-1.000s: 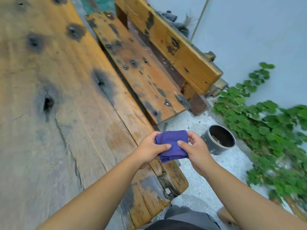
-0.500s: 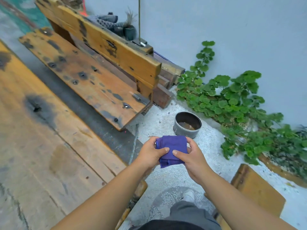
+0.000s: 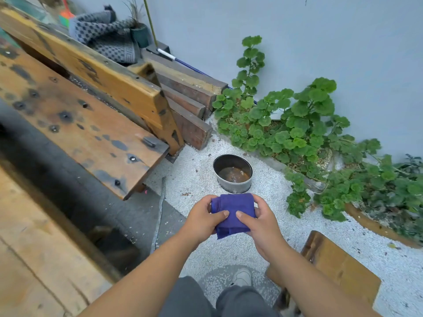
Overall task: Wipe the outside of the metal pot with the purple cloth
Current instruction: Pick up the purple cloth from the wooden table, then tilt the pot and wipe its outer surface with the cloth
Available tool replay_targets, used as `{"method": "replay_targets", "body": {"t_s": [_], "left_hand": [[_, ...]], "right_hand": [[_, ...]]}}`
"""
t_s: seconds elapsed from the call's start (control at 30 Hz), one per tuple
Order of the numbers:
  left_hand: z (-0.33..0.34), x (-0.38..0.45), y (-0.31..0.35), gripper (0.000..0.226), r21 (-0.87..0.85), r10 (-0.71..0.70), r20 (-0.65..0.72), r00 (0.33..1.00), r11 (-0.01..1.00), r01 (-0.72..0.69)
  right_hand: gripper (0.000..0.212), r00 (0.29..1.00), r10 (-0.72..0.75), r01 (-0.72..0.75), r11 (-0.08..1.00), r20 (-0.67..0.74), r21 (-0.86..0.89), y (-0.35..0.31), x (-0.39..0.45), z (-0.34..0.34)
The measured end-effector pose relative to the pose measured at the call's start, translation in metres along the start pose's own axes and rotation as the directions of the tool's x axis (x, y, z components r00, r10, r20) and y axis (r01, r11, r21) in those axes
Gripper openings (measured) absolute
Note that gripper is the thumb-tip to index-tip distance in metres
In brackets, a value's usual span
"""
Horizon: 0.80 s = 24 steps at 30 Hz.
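Note:
A folded purple cloth (image 3: 233, 213) is held in front of me by both hands. My left hand (image 3: 202, 219) grips its left side with the thumb on top. My right hand (image 3: 261, 221) grips its right side the same way. Just beyond the cloth, a round metal pot (image 3: 233, 184) stands upright on the white gravel ground, apart from both hands. Brownish water or rust shows inside the pot.
A wooden bench (image 3: 87, 124) with a backrest stands to the left of the pot, and a wooden table (image 3: 34, 248) fills the lower left. Green plants (image 3: 297, 133) grow along the grey wall on the right. A wooden block (image 3: 338, 268) sits at my lower right.
The view has swung right and down, bringing the pot to the middle, directly ahead of the cloth. Both hands keep the same hold on the cloth.

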<state>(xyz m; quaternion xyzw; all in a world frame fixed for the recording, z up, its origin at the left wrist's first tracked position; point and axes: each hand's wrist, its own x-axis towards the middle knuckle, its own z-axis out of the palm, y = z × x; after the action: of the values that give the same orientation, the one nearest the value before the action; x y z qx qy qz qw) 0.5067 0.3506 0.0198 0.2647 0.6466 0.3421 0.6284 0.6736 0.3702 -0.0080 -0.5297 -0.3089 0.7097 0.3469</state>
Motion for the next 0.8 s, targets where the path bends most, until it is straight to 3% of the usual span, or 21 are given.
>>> {"method": "replay_targets", "body": {"t_s": [0.27,0.47,0.67,0.8], "left_hand": [[0.010,0.155,-0.066,0.032,0.104,-0.035,0.080,0.996,0.994,0.027],[-0.003,0.305,-0.139,0.033,0.101,-0.035,0.124,0.992,0.995,0.022],[0.002,0.438,-0.204,0.036,0.036,0.024,0.157,0.987,0.999,-0.030],[0.013,0.502,-0.237,0.031,0.078,0.108,0.343,0.933,0.987,-0.142]], "right_hand": [[0.058,0.985,0.061,-0.048,0.995,-0.159,0.084,0.081,0.127,-0.046],[0.043,0.981,0.100,-0.070,0.982,-0.169,0.173,0.172,0.261,-0.074],[0.063,0.995,-0.020,0.041,0.975,-0.099,0.220,0.251,0.368,-0.107],[0.062,0.975,-0.119,0.167,0.951,-0.190,0.261,0.285,0.425,-0.137]]}}
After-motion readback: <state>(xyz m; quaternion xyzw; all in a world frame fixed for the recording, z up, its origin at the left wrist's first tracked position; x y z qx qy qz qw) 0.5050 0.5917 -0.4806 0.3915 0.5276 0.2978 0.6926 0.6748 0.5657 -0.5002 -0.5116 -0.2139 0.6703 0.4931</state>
